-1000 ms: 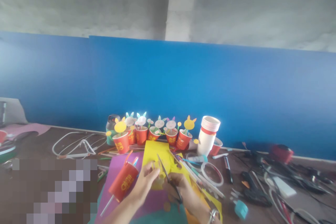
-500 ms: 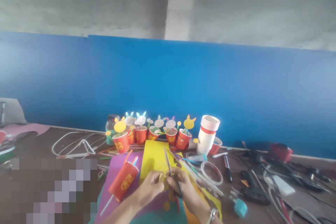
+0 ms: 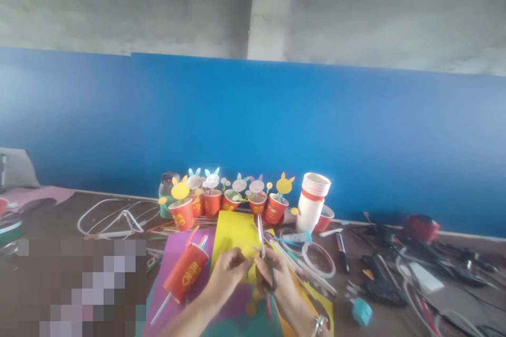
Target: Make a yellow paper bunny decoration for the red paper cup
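Observation:
My right hand grips a pair of scissors whose blades point up and away over a yellow paper sheet. My left hand pinches a small yellow paper piece right beside the scissors. Both hands hover low over a purple sheet. A red paper cup lies on its side just left of my left hand, with straws sticking out of it.
A row of red cups with paper bunny faces stands against the blue wall. A stack of paper cups stands right of them. Tape rolls, pens, cables and tools litter the table. A blurred patch covers the lower left.
The scissors have swung from leaning left to nearly upright and shifted right. My left hand has moved right and closer to my right hand, and the yellow piece it pinches has turned.

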A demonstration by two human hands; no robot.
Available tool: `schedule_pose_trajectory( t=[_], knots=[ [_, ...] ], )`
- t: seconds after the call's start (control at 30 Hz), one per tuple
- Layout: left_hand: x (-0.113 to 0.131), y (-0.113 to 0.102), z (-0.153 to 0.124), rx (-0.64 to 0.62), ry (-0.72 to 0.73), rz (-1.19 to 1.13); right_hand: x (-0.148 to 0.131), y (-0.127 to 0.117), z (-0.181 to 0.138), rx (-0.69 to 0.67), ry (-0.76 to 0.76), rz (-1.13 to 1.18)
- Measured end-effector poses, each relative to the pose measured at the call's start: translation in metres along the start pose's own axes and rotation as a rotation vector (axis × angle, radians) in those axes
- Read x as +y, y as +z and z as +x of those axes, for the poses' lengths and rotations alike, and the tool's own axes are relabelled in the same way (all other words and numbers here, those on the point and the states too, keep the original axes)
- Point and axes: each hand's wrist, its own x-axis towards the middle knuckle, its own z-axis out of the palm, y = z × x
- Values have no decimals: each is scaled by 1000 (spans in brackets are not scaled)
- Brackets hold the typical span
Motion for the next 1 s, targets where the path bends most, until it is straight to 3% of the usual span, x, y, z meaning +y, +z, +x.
schedule_pose_trajectory(
  t=[0.37,0.53,1.0],
  knots=[
    [5,-5,-4,250,21,-88,-3,4,-6,-277,36,-84],
    [3,-3,-3,183,-4,-146,-8,5,-10,-321,25,-170],
    [4,0,-4,134,-49,-234,-18,8,-13,-297,73,-80]
  ],
)
